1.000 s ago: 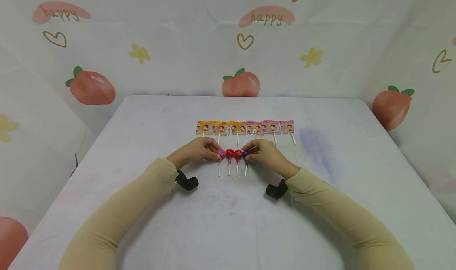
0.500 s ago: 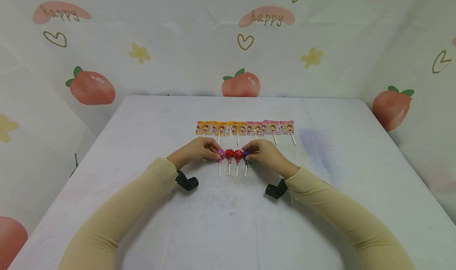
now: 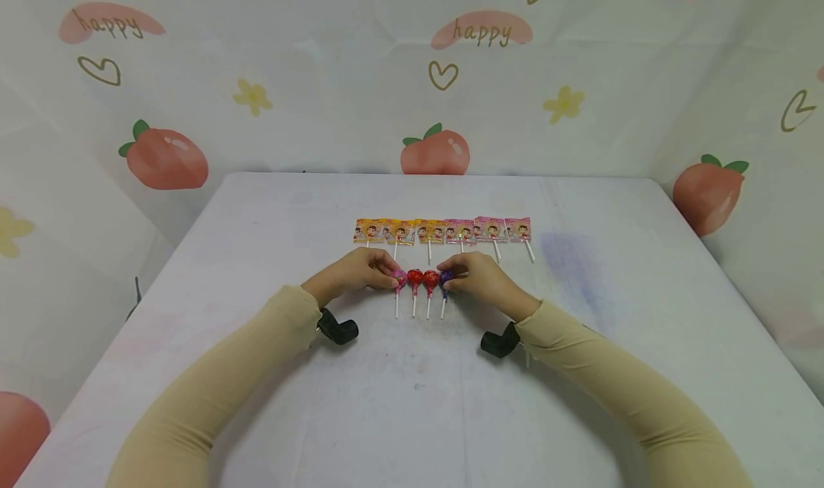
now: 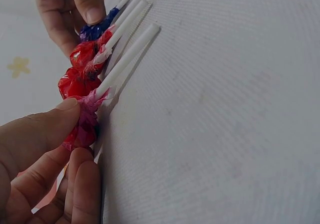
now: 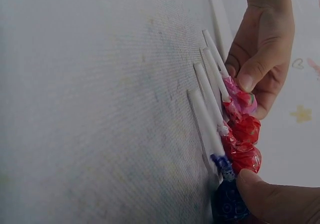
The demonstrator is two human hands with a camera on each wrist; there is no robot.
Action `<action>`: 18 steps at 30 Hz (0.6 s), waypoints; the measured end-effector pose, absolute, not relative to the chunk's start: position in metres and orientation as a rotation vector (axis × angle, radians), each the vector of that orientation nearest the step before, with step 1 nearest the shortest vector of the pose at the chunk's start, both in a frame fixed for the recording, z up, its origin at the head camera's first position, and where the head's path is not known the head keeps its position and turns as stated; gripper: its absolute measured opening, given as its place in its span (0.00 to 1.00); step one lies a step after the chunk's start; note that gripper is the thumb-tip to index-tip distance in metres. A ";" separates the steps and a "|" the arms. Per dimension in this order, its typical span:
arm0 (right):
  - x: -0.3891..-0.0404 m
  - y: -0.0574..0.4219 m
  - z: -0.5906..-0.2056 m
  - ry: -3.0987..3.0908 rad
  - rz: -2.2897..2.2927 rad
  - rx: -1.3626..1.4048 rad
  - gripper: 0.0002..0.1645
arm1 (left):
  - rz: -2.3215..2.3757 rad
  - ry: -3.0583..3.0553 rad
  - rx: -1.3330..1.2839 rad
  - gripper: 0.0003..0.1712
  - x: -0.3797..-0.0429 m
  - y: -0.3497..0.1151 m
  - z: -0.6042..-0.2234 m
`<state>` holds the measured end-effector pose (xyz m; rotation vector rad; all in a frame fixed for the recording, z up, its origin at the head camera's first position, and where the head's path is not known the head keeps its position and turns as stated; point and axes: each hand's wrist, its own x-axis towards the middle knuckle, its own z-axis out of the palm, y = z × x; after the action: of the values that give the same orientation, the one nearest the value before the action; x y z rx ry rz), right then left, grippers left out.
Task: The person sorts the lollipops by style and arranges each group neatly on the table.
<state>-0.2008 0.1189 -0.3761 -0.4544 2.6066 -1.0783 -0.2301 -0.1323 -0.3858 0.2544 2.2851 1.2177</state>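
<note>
Four wrapped ball lollipops is more than I count here, so several lie side by side on the white table (image 3: 412, 402), sticks toward me. At the row's left end my left hand (image 3: 354, 270) pinches a pink lollipop (image 4: 87, 116) between thumb and fingers. My right hand (image 3: 483, 277) pinches the dark blue-purple lollipop (image 5: 230, 199) at the right end, its thumb on the wrapper. Between them sit two red lollipops, the left one (image 3: 415, 278) and the right one (image 3: 430, 280), heads close together and held by neither hand.
Behind the hands runs a row of flat-packed lollipops, yellow-wrapped ones (image 3: 400, 232) on the left and pink-wrapped ones (image 3: 491, 229) on the right. A printed cloth backdrop (image 3: 347, 130) rises behind the table. Black wrist cameras (image 3: 339, 328) hang below both wrists.
</note>
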 end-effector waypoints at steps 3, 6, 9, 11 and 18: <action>-0.201 0.119 -0.377 2.608 -1.068 -0.452 0.20 | 1.220 2.287 0.259 0.16 -0.230 -0.132 -0.386; -0.201 0.119 -0.377 2.617 -1.050 -0.456 0.20 | 1.223 2.290 0.261 0.16 -0.230 -0.132 -0.385; -0.202 0.120 -0.377 2.621 -1.040 -0.463 0.21 | 1.224 2.286 0.264 0.16 -0.229 -0.132 -0.385; -0.202 0.120 -0.377 2.616 -1.038 -0.459 0.21 | 1.224 2.282 0.265 0.16 -0.229 -0.132 -0.385; -0.202 0.119 -0.377 2.599 -1.032 -0.443 0.22 | 1.217 2.281 0.255 0.16 -0.231 -0.132 -0.385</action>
<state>-0.2020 0.1189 -0.3766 -0.4431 2.5990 -1.0322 -0.2305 -0.1318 -0.3855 0.2550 2.2814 1.2173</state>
